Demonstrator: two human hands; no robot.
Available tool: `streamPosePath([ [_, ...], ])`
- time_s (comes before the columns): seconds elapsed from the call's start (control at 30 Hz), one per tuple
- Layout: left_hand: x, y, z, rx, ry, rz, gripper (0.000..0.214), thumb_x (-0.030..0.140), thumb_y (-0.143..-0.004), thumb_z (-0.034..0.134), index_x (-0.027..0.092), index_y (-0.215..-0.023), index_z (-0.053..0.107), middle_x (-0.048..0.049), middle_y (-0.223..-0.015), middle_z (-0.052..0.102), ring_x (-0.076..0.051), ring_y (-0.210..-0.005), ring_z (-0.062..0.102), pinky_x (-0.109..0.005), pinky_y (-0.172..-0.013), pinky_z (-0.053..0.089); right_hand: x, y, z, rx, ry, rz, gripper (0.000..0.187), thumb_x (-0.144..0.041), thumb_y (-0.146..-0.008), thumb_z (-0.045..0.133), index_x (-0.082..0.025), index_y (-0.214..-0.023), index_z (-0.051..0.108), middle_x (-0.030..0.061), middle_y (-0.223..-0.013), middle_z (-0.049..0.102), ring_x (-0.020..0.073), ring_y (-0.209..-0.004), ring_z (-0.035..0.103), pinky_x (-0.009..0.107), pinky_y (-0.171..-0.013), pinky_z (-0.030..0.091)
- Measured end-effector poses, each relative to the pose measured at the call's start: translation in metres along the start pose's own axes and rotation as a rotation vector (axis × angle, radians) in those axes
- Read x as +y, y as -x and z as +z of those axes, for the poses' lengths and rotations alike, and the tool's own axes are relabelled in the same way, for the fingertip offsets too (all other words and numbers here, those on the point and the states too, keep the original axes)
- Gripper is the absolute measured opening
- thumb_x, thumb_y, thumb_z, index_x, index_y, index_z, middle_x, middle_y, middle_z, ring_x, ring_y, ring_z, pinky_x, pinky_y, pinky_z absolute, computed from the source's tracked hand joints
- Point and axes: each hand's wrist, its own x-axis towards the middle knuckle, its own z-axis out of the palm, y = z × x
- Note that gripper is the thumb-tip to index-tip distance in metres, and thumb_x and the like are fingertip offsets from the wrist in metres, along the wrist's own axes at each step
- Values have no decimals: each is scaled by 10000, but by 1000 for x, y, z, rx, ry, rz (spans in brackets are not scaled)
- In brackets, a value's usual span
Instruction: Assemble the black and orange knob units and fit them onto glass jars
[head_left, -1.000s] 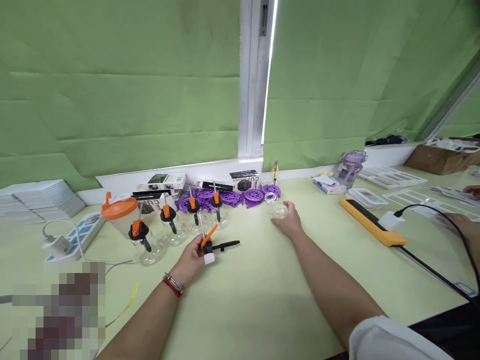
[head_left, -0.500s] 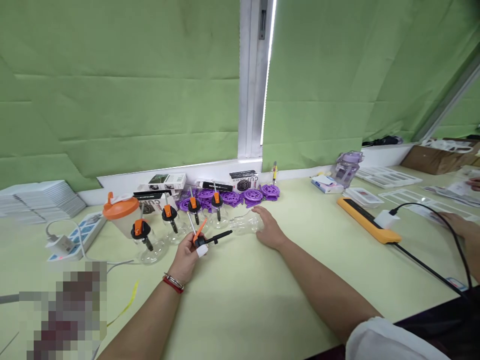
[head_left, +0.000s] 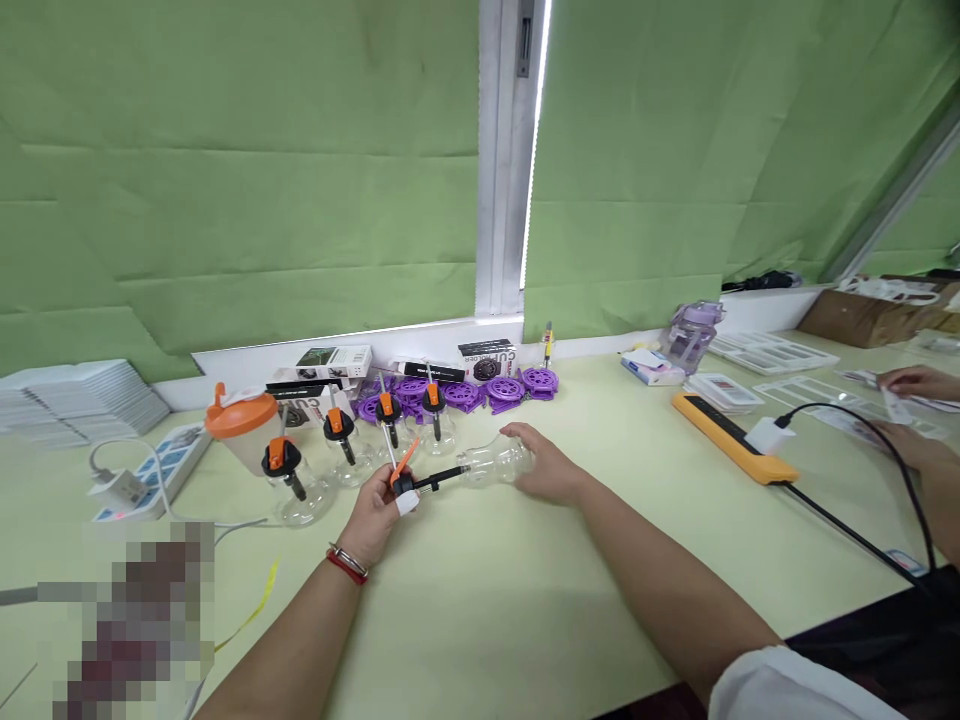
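My left hand (head_left: 375,515) is closed on a black and orange pump cap (head_left: 405,478) with a black tube pointing right. My right hand (head_left: 546,468) grips a clear round bottle (head_left: 495,462) lying on its side, its neck turned toward the tube's tip. The tube end reaches the bottle's mouth. Behind stand several finished clear bottles with orange and black caps (head_left: 339,440). A red band circles my left wrist.
Purple round parts (head_left: 504,388) and small boxes (head_left: 334,362) line the windowsill edge. An orange-lidded cup (head_left: 238,425) and a power strip (head_left: 154,470) sit left. A yellow power strip (head_left: 731,438) with a black cable lies right. Another person's hands (head_left: 907,410) work at far right.
My right hand picked up the clear bottle and carried it left toward the pump cap. My left hand lifted the cap slightly and now its tube meets the bottle's mouth.
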Motion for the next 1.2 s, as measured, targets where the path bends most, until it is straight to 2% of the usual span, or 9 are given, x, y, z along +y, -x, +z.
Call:
streamPosePath([
  [0.2,0,-1,1,-23,-11,-13,431,275,-588,796,156,-945,585,-40,-897,598,-159,-789,535,-278,-655,485,-14,3,18,-89,-76,-39,799,-95,-570,653,-262,-1325,450,71,-1374,385,224,-1222,442,365,-1053,349],
  [0.47,-1,-1,1,-32,26,0,425,338,-604,791,159,-928,582,-48,-919,592,-159,-765,543,-304,-665,512,-15,5,14,-107,-82,-41,795,-123,-564,690,-262,-1315,468,67,-1327,417,207,-1082,494,361,-967,411],
  [0.73,-2,-1,1,-107,-133,-25,418,297,-577,814,160,-891,573,-19,-855,574,-145,-768,546,-282,-719,486,-22,4,26,-160,-119,-39,844,-237,-545,796,-277,-1321,467,73,-1324,412,235,-1113,472,394,-969,408],
  [0.97,5,2,6,-136,-127,-54,443,252,-522,835,161,-857,560,1,-831,568,-126,-738,530,-255,-694,449,-25,5,24,-189,-102,-34,832,-242,-554,795,-290,-1318,470,70,-1331,404,214,-1043,499,400,-967,412],
  [1.1,7,2,6,-154,-125,-67,413,254,-522,834,165,-809,549,33,-751,531,-107,-682,491,-229,-645,419,-25,5,23,-193,-118,-47,859,-238,-532,805,-276,-1319,464,76,-1324,417,230,-1095,487,399,-969,406],
  [1.2,7,1,5,-154,-128,-77,415,238,-500,842,167,-785,549,45,-718,516,-102,-662,468,-223,-632,404,-24,5,23,-181,-159,-7,845,-252,-535,809,-258,-1303,455,77,-1295,458,232,-1127,477,391,-969,401],
])
